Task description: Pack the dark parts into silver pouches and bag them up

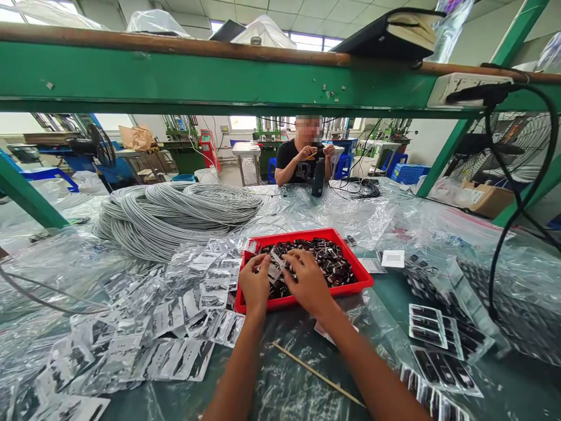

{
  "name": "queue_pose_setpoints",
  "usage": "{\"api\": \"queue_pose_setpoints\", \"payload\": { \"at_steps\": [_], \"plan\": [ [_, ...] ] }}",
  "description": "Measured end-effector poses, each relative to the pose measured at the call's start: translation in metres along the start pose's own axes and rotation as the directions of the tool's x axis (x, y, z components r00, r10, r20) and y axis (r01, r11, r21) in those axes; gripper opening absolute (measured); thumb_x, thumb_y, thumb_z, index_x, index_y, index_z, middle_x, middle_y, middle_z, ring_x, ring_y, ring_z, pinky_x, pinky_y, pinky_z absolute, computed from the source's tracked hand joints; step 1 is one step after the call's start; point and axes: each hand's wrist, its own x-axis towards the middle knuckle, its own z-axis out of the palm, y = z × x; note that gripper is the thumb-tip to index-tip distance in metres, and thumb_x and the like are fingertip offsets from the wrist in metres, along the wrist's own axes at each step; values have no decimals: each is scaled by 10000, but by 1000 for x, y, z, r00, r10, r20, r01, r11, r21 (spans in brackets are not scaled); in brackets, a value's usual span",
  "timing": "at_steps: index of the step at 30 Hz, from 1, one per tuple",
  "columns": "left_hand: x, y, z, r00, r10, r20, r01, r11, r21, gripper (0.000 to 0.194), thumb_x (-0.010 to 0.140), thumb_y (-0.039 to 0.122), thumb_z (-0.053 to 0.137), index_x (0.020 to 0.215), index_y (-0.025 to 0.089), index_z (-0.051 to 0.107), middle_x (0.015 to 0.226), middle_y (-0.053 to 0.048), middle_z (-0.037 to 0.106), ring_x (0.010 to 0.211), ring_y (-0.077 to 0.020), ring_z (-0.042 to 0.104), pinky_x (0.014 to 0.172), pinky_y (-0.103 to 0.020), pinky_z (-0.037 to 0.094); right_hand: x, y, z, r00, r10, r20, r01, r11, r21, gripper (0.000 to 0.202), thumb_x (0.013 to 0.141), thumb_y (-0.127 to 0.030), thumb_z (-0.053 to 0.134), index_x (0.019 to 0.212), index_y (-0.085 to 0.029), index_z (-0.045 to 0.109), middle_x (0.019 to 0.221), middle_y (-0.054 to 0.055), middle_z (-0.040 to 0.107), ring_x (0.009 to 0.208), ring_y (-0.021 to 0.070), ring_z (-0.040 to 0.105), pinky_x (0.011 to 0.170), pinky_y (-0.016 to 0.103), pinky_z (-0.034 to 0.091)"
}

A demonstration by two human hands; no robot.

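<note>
My left hand pinches a small clear plastic packet between thumb and fingers. The packet is above a red tray heaped with small dark brown parts. Just right of the packet, my right hand is curved with its fingers apart; whether the fingertips touch the packet's edge is hard to see. Many flat clear packets with white cards lie spread and overlapping to the left of the tray.
A large coil of grey cable rests behind the packets. A thin wooden stick lies in front. Blister packs of dark parts are at right. A person sits opposite near a dark bottle. A green beam spans overhead.
</note>
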Motion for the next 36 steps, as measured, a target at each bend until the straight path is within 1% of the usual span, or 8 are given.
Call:
{"api": "queue_pose_setpoints", "payload": {
  "at_steps": [4, 8, 14, 18, 23, 27, 32, 36],
  "plan": [
    [-3, 0, 6, 960, -204, 194, 261, 901, -347, 491, 579, 467, 822, 937, 145, 729, 923, -81, 737, 804, -178, 650, 740, -293, 501, -8, -8, 14, 992, -114, 45, 118, 989, -90, 388, 923, -109, 513, 1302, -118, 598, 1218, 156, 643, 1142, 271, 569, 1000, 428, 520],
    [-6, 7, 9, 904, -236, 355, 379, 826, -416, 509, 497, 465, 884, 848, 131, 728, 879, -61, 718, 773, -150, 641, 764, -289, 516, -8, 4, 10, 990, -133, -40, 129, 988, -84, 355, 964, -90, 442, 1269, -136, 618, 1225, 142, 641, 1176, 243, 570, 1011, 393, 524],
    [-8, 2, 10, 930, -191, 316, 308, 872, -380, 509, 541, 552, 846, 766, 114, 716, 696, -21, 647, 647, -124, 562, 632, -256, 470, -8, 5, 9, 991, -108, -75, 98, 988, -116, 345, 950, -68, 439, 1205, -128, 663, 1176, 147, 666, 1196, 258, 577, 1041, 420, 494],
    [-10, 0, 12, 965, -133, 227, 220, 880, -420, 448, 531, 508, 864, 715, 134, 699, 623, 25, 593, 567, -75, 469, 564, -211, 387, -10, -6, 18, 997, 43, -62, -43, 999, -8, 331, 927, -214, 535, 1212, -103, 661, 1195, 174, 673, 1131, 281, 627, 999, 424, 515],
    [-8, 0, 9, 943, -73, 324, 206, 893, -401, 390, 501, 449, 878, 654, 149, 682, 645, 2, 634, 615, -107, 518, 608, -225, 416, -4, -12, 9, 941, 337, 16, -328, 903, 278, 311, 924, -402, 579, 974, -139, 737, 931, 112, 751, 855, 234, 708, 811, 336, 557],
    [-3, -1, 2, 931, -40, 364, 148, 950, -274, 374, 569, 481, 824, 694, 152, 698, 626, 0, 632, 583, -114, 515, 588, -234, 407, 1, -1, -3, 942, 301, 148, -334, 880, 337, 266, 912, -362, 575, 844, -170, 746, 774, 56, 747, 685, 186, 682, 686, 278, 527],
    [16, 18, -27, 999, 33, 9, -33, 995, 90, 357, 736, 518, 645, 776, 165, 679, 606, -8, 608, 568, -155, 541, 563, -266, 418, 13, 16, -12, 959, 270, 89, -284, 895, 345, 265, 886, -272, 521, 1004, -162, 731, 985, 93, 749, 842, 217, 691, 787, 334, 546],
    [24, 50, -76, 914, 176, -367, -81, 962, 260, 335, 862, 393, 512, 1041, 141, 642, 896, -80, 655, 738, -195, 614, 653, -312, 484, 19, 7, -41, 984, 178, -10, -169, 949, 268, 322, 863, -183, 499, 1136, -140, 665, 1132, 137, 680, 1002, 228, 644, 915, 383, 509]
  ]
}}
